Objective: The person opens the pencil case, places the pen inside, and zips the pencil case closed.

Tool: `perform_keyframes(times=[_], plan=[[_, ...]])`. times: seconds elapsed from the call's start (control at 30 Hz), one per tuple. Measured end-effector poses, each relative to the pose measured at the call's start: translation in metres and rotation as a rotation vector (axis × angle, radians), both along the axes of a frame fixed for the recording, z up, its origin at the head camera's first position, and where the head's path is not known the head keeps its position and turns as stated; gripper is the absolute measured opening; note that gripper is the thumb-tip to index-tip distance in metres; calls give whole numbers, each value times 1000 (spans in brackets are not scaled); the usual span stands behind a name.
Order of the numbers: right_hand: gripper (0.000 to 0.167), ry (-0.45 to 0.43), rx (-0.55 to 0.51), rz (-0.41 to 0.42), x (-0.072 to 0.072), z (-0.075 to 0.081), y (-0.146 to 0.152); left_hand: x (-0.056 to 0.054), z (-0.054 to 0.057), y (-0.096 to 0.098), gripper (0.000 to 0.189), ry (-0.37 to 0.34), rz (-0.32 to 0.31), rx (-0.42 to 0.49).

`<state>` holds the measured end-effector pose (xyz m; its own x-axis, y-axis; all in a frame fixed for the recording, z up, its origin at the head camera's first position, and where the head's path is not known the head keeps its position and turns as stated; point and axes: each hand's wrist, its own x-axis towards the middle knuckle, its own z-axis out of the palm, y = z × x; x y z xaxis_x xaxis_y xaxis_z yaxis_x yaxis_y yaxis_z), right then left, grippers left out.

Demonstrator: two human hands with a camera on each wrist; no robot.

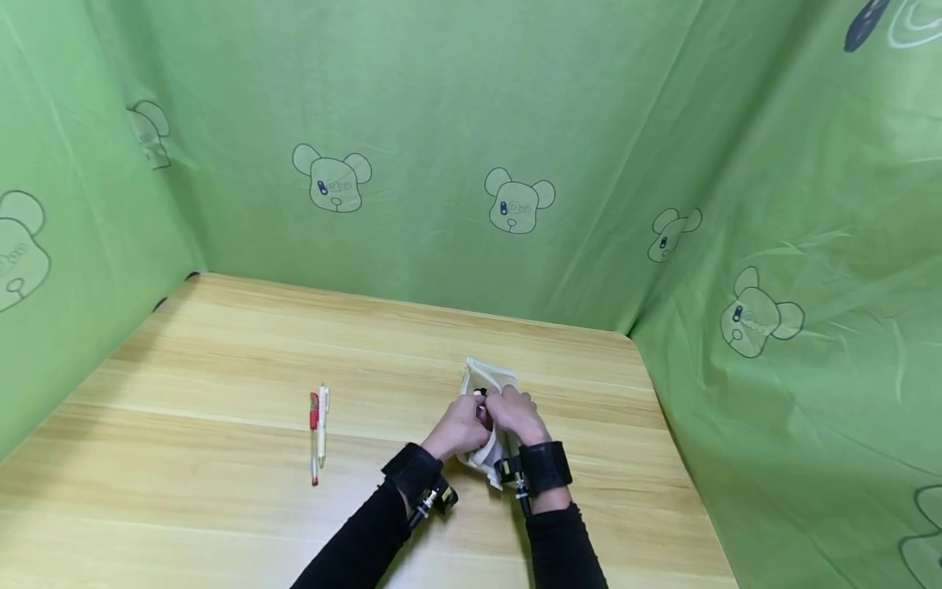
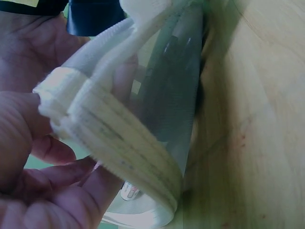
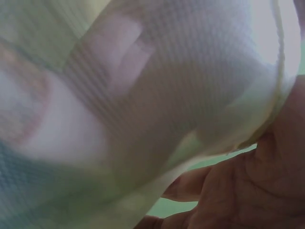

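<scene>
A pale, see-through mesh pouch [image 1: 482, 452] with cream edging and a cream zipper strip [image 2: 124, 136] lies slanted on the table between both hands. My left hand [image 1: 458, 425] holds the pouch from its left side, with curled fingers [image 2: 95, 191] reaching under the strip at the mouth. On the other side, my right hand [image 1: 518, 411] grips the pouch by its edge, fingers bent. Between the hands, a small reddish-brown thing with a dark end [image 1: 483, 415] shows at the mouth; its kind is hidden. Through the blurred mesh, a brown-and-white shape [image 3: 24, 95] appears in the right wrist view.
Left of the hands lie a red-capped pen [image 1: 314, 417] and a white pen [image 1: 322, 425], side by side on the wooden table [image 1: 221, 491]. Green cloth walls [image 1: 427, 245] with bear-head prints stand at the table's back and both sides.
</scene>
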<state>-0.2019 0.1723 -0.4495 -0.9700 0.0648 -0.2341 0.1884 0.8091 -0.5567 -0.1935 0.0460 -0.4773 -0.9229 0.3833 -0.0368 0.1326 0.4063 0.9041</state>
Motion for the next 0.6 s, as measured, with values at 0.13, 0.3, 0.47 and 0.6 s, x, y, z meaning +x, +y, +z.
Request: perform_keyframes(times=[0.13,0.3,0.47,0.6], plan=[[51,10,-13,0,0,-1,1,-1,-1,1,21,42,-10,-29],[51,3,-30,2,-1,-2,1,0,-1,1,20,61,-27,-33],[52,0,-31,11,0,-3,0,0,-1,1,16,20,-69,-8],[54,6,-29,13,0,-3,-1,1,-1,1,23,-17,-98,34]])
